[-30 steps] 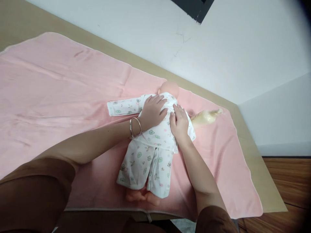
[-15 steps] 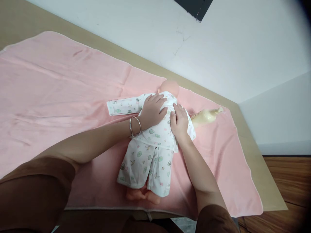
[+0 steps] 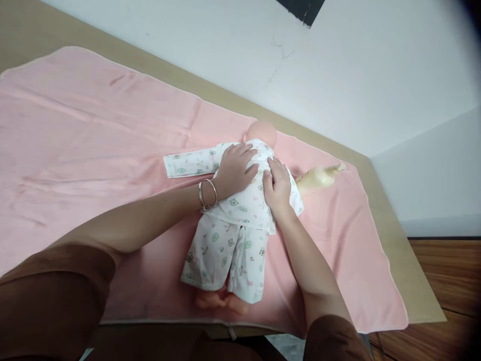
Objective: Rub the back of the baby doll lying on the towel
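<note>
A baby doll [image 3: 262, 131] lies on a pink blanket [image 3: 112, 115], its bare head pointing away from me and its feet [image 3: 221, 302] near the front edge. It wears a white printed shirt [image 3: 240, 205] and matching trousers [image 3: 214, 245]. My left hand [image 3: 235, 170], with a silver bangle at the wrist, rests flat on the shirt's upper left, fingers spread. On the right side of the shirt lies my right hand [image 3: 278, 185], palm down with the thumb apart. The shirt's left sleeve [image 3: 191, 163] stretches out flat.
A pale yellow, glossy bottle-like object [image 3: 321, 178] lies on the blanket right of the doll. Beneath the blanket is a tan table [image 3: 421, 301], set along a white wall [image 3: 356, 75]. Wooden flooring [image 3: 447, 281] shows at the right.
The view has shifted very slightly. Both hands keep their places on the doll's shirt.
</note>
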Demonstrator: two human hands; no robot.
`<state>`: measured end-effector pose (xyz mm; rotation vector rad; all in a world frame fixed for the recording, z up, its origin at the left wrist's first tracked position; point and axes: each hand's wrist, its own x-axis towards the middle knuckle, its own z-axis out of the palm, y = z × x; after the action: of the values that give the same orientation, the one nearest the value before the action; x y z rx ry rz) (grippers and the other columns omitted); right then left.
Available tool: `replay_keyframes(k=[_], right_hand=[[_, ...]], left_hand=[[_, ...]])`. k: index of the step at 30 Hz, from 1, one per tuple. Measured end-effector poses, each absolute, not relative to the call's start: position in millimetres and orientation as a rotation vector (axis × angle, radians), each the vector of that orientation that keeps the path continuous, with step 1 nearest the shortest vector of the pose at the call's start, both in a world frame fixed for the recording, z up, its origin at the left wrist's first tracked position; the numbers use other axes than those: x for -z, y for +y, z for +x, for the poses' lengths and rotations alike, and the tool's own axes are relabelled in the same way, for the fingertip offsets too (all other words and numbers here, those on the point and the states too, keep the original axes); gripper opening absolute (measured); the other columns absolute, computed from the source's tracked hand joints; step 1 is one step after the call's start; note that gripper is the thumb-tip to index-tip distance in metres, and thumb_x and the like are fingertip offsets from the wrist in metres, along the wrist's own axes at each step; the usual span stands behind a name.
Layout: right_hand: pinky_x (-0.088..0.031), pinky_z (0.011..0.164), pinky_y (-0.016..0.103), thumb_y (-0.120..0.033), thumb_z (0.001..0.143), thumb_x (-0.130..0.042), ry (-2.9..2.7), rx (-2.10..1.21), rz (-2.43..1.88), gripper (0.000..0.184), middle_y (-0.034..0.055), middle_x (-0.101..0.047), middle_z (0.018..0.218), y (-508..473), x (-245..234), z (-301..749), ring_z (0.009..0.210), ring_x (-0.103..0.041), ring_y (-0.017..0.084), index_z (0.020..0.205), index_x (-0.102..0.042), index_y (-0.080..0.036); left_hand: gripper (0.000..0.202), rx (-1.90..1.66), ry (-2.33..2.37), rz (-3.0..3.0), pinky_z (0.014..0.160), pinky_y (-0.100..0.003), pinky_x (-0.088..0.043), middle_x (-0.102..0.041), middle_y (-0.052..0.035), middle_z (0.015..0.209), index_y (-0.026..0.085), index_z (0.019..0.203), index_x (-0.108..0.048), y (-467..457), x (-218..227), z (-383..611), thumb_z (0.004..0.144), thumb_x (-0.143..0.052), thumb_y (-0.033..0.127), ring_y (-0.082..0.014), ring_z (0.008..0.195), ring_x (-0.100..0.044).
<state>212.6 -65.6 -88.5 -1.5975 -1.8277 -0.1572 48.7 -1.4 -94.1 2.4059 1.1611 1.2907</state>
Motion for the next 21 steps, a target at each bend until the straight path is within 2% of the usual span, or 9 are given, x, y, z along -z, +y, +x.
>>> replay_keyframes(k=[13,21], right_hand=[[-0.041,0.12,0.055,-0.043,0.103,-0.038,-1.816,0.143,-1.57,0.049,0.0151,-0.066,0.142,-64.3,89.5,213.6,0.141,-0.055,0.03,0.136,-0.063,-0.016],[-0.037,0.121,0.06,-0.046,0.104,-0.035,-1.807,0.085,-1.584,0.048,0.0114,-0.062,0.148,-64.1,91.4,215.9,0.144,-0.052,0.029,0.139,-0.058,-0.024]], left_hand=[[0.036,-1.291,1.156,2.408,0.118,-0.051,-0.037,-0.064,-0.0119,0.139,0.018,0.127,-0.064,1.6,95.8,48.7,0.096,-0.053,0.031,-0.0306,0.134,-0.055],[0.038,-1.209,1.14,2.38,0.12,-0.051,-0.036,-0.061,-0.0124,0.143,0.019,0.129,-0.062,2.2,93.9,47.8,0.096,-0.052,0.033,-0.0313,0.137,-0.052]])
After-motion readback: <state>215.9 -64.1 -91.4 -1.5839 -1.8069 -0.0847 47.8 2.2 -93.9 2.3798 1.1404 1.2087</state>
